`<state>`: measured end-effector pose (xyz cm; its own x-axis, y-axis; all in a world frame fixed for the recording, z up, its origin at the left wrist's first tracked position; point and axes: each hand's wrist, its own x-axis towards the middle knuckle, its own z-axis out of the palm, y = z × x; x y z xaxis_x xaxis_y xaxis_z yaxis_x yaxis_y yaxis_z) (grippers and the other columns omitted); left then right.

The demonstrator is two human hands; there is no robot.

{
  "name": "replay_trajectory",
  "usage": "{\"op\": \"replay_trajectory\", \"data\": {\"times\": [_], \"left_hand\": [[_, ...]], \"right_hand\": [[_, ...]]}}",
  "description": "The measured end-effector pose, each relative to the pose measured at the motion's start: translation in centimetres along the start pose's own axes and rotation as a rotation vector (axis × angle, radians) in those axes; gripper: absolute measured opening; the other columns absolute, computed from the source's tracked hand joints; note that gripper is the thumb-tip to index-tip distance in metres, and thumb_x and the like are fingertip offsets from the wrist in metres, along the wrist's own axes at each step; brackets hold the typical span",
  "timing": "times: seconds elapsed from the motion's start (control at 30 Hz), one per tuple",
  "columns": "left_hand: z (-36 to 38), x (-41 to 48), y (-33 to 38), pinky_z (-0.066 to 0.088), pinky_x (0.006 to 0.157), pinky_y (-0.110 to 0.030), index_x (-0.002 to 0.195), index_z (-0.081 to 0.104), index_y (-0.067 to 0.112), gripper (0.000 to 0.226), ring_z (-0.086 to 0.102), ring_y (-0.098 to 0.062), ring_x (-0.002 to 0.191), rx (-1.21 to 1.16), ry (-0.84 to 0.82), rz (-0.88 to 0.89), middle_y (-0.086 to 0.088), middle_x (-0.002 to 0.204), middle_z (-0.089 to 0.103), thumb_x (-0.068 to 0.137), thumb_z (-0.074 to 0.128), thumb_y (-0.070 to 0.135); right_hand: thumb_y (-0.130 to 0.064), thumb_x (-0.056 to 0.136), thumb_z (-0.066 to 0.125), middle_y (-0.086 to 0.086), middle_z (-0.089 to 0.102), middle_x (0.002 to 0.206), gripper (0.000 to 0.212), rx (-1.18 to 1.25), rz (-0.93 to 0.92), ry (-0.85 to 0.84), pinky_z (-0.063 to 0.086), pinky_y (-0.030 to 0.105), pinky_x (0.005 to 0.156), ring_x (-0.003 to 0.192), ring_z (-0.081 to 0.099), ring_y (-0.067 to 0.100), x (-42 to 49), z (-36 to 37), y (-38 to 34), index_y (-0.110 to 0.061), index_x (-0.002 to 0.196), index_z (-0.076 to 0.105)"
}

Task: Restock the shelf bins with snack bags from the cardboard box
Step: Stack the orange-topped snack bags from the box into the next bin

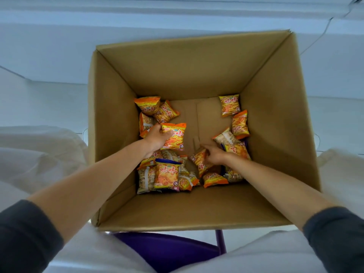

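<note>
A deep open cardboard box (275, 123) fills the middle of the view. Several orange and yellow snack bags lie on its bottom, along the left, right and near sides. My left hand (156, 137) reaches down on the left and grips one orange snack bag (175, 136) by its edge, lifted slightly above the others. My right hand (213, 154) is low at the centre right, its fingers closed on another orange snack bag (200, 160) lying tilted on the box floor. One blue-topped bag (166, 175) lies face up near the front.
The box floor (202, 119) shows bare cardboard in the middle and back. A purple seat (167, 251) sits under the box's near edge. White cloth (39, 154) lies to both sides. No shelf bins are in view.
</note>
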<state>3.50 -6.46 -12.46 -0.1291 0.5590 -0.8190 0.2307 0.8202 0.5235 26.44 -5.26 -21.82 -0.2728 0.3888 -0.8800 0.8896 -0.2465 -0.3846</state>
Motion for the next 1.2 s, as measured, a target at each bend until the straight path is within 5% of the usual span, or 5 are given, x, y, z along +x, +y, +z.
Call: {"op": "replay_trajectory", "data": {"times": [0.3, 0.63, 0.9, 1.0, 1.2], "left_hand": [[1.3, 0.1, 0.2, 0.044, 0.082, -0.027, 0.142, 0.039, 0.013, 0.049, 0.055, -0.021, 0.117, -0.001, 0.074, 0.013, -0.006, 0.135, 0.054, 0.1, 0.054, 0.031], [0.4, -1.3, 1.9, 0.059, 0.081, -0.039, 0.147, 0.029, 0.022, 0.052, 0.049, -0.028, 0.128, -0.297, 0.098, -0.022, -0.005, 0.148, 0.041, 0.101, 0.05, 0.031], [-0.2, -6.4, 7.3, 0.052, 0.087, -0.045, 0.121, 0.058, 0.022, 0.053, 0.065, -0.022, 0.108, -0.711, -0.209, 0.154, -0.004, 0.117, 0.069, 0.096, 0.035, 0.062], [-1.0, -8.5, 9.4, 0.056, 0.085, -0.042, 0.128, 0.058, 0.018, 0.048, 0.066, -0.022, 0.11, -0.609, -0.232, 0.307, -0.005, 0.117, 0.071, 0.091, 0.061, 0.048], [-6.9, -12.6, 12.9, 0.06, 0.081, -0.038, 0.128, 0.049, 0.02, 0.05, 0.07, -0.018, 0.101, -0.44, -0.133, 0.518, -0.003, 0.118, 0.068, 0.086, 0.074, 0.023]], "right_hand": [[-0.02, 0.083, 0.075, 0.009, 0.06, 0.119, 0.033, -0.083, -0.067, 0.089, 0.046, 0.029, 0.079, 0.099, 0.055, 0.02, 0.0, -0.7, -1.1, -0.013, 0.11, 0.058], [0.016, 0.082, 0.055, 0.013, 0.046, 0.133, 0.074, 1.309, -0.354, 0.031, 0.056, 0.048, 0.089, 0.119, 0.054, 0.033, -8.1, -9.7, -8.3, -0.03, 0.138, 0.038], [-0.039, 0.07, 0.084, -0.007, 0.061, 0.105, 0.063, 0.423, -0.383, 0.475, 0.045, 0.02, 0.073, 0.095, 0.059, 0.006, -13.5, -8.4, -13.0, -0.015, 0.118, 0.05], [-0.039, 0.07, 0.085, -0.004, 0.063, 0.113, 0.064, 0.308, -0.516, 0.506, 0.045, 0.022, 0.081, 0.103, 0.06, 0.009, -15.8, -8.9, -15.1, -0.016, 0.12, 0.052], [-0.03, 0.071, 0.085, -0.005, 0.018, 0.159, 0.116, -0.022, -0.644, 0.493, 0.033, 0.034, 0.112, 0.144, 0.022, 0.014, -22.0, -13.2, -20.0, -0.035, 0.154, 0.004]]}}
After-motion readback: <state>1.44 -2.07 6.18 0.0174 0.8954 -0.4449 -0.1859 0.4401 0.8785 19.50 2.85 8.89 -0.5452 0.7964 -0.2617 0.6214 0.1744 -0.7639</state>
